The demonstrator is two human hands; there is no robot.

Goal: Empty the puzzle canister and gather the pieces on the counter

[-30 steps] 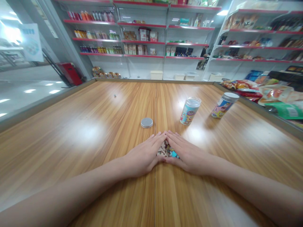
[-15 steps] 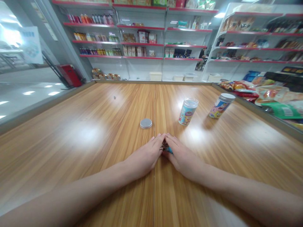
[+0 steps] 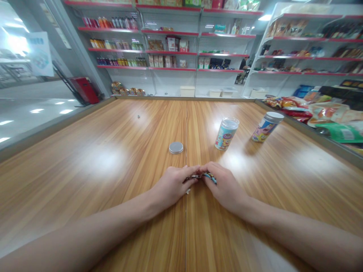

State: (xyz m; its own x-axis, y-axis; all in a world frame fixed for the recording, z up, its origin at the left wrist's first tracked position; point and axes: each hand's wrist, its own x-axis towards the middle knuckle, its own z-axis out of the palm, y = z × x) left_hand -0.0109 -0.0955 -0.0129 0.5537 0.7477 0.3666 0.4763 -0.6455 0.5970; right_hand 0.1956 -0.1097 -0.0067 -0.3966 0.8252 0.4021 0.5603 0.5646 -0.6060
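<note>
Left hand [image 3: 173,184] and right hand [image 3: 227,186] both curled round the pieces [image 3: 210,176], loads of bench [image 3: 141,158] out to its left edge, cans [image 3: 226,138] nearer the right.

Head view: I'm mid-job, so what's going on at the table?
A person's left hand and right hand are cupped around small patterned pieces at the wooden table; how firmly they grip is hidden. A pale bit lies by the left hand. Beyond, a loose silver lid lies flat, with a clear-rimmed can and a lidded can standing to its right.
</note>
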